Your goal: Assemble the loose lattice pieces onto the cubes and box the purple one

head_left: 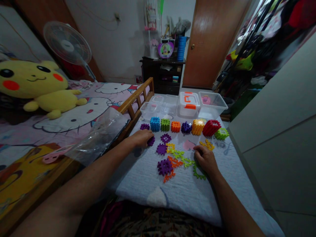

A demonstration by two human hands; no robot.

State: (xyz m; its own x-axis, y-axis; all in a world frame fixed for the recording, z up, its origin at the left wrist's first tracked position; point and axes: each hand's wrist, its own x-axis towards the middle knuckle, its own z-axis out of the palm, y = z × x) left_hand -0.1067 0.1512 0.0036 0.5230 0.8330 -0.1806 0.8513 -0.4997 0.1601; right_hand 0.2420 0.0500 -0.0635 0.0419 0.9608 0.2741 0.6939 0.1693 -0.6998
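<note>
My left hand (143, 137) is at the left side of the cloth-covered table, its fingers closed on a purple interlocking building piece (151, 141). Another purple piece (144, 126) lies just beyond it. My right hand (206, 159) rests on the cloth with curled fingers; whatever is under them, if anything, is hidden. Beside its wrist lies a green open-frame piece (198, 172), and past the knuckles are yellow pieces (206, 144). Between my hands are scattered a flat purple square (162, 149), a larger purple piece (165, 167), light green pieces (186, 161) and orange pieces (174, 162).
Behind the loose pieces runs a row of assembled blocks, including a blue block (155, 124) and a red block (211, 127). Clear plastic boxes stand farther back: a lidded box (189, 104) and an open box (212, 104). A wooden bed rail (134, 100) borders the left.
</note>
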